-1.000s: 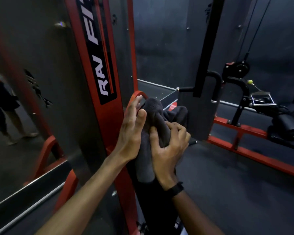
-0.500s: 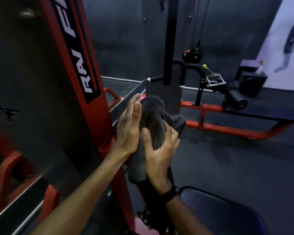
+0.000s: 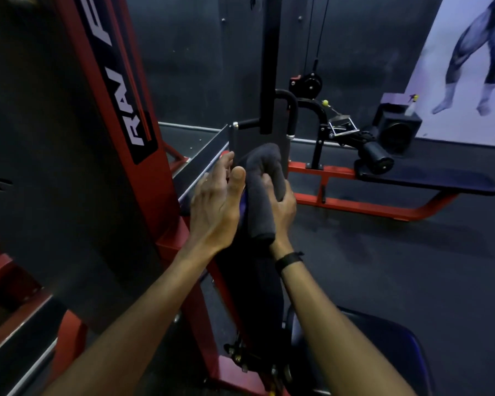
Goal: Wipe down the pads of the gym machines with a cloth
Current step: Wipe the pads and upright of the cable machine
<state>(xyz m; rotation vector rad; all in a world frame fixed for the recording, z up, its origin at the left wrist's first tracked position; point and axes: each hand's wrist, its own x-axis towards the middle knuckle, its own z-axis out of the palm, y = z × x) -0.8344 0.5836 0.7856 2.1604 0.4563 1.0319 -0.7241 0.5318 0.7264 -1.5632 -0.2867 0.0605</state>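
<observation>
Right hand (image 3: 280,208) now grips the cloth (image 3: 262,192); left hand (image 3: 216,208) stays flat.

The cloth (image 3: 262,195) is hiding the right hand's (image 3: 282,208) fingertips and the pad's (image 3: 255,281) top; the seat (image 3: 383,338) is running off-frame.

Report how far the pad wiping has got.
Done: nothing provably; no pad looks visibly cleaner. In hand: right hand grips the grey cloth over the upright back pad top, left hand steadying beside it. Left: the seat pad below and the long bench pad.
</observation>
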